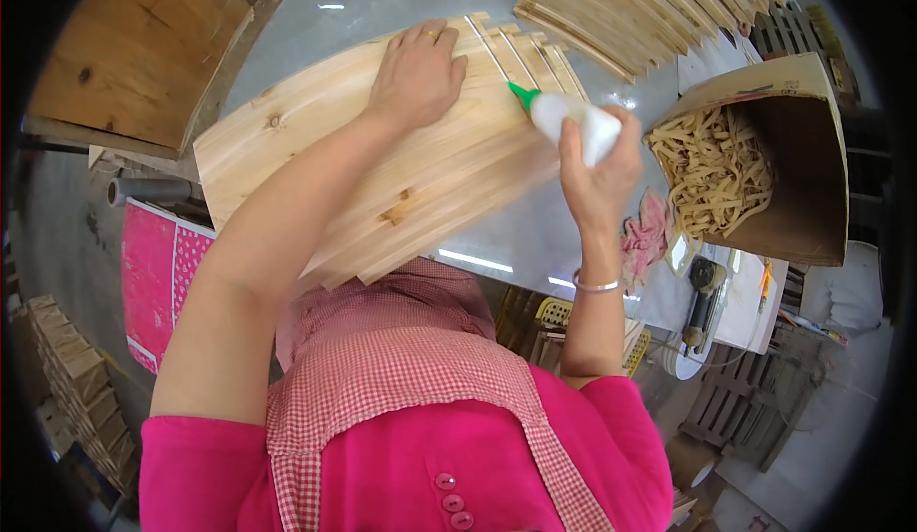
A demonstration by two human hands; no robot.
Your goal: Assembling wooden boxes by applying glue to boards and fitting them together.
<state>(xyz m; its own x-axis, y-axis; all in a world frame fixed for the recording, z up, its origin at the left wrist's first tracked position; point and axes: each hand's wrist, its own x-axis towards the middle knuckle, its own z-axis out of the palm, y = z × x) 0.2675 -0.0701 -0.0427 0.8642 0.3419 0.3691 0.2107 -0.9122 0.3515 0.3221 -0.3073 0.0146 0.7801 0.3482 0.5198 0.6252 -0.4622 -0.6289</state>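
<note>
Flat on top of several stepped wooden boards (325,145) lies my left hand (418,75), fingers stretched out over the pale grain near the far edge. My right hand (602,164) grips a white squeeze bottle (583,123) with a green nozzle. The bottle is tilted, its tip at the right ends of the boards. Thin white lines, which look like glue, run along those ends. The boards overlap like stairs, and their near ends reach over the table's front edge, close to my checked apron.
A cardboard box (802,198) of tan strips stands on its side at the right, beside a pink rag (647,231) and a dark handheld tool (705,293). More stacked boards (621,16) lie at the far side of the grey table (325,11). A plywood panel (134,45) is at the left.
</note>
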